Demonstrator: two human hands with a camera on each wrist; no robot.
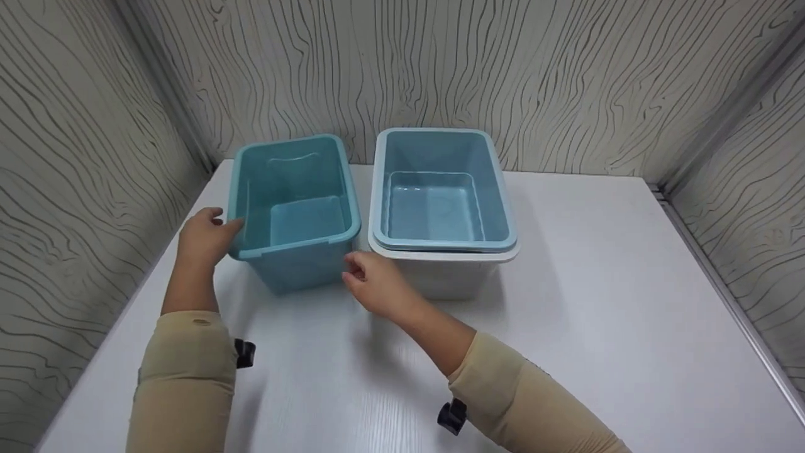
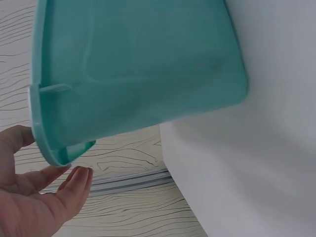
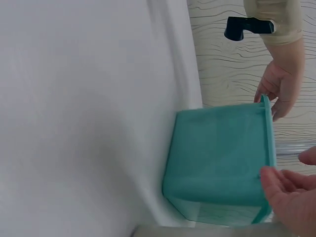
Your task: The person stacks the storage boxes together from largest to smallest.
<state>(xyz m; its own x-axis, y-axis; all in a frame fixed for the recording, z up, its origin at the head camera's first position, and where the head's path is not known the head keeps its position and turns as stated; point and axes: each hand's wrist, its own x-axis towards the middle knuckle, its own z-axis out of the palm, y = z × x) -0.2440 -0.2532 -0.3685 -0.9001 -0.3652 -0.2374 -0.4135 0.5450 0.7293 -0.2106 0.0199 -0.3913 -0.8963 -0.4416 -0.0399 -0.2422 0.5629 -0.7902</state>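
A teal plastic bin (image 1: 302,267) stands upright on the left of the white table, turned slightly. At its left rim is my left hand (image 1: 204,239), thumb at the edge and the other fingers outside; the left wrist view shows these fingers (image 2: 76,190) loosely bent, not wrapped round the rim. My right hand (image 1: 380,286) is by the bin's front right corner, fingers relaxed. In the right wrist view its fingertips (image 3: 270,182) meet or nearly meet the teal rim, with the thumb apart. Whether they touch I cannot tell.
Close on the right of the teal bin, a light blue bin (image 1: 445,243) sits nested inside a white bin (image 1: 440,277). Wood-grain panels (image 1: 440,75) enclose the table (image 1: 604,302) at the back and sides. Small black wrist cameras stick out from both sleeves.
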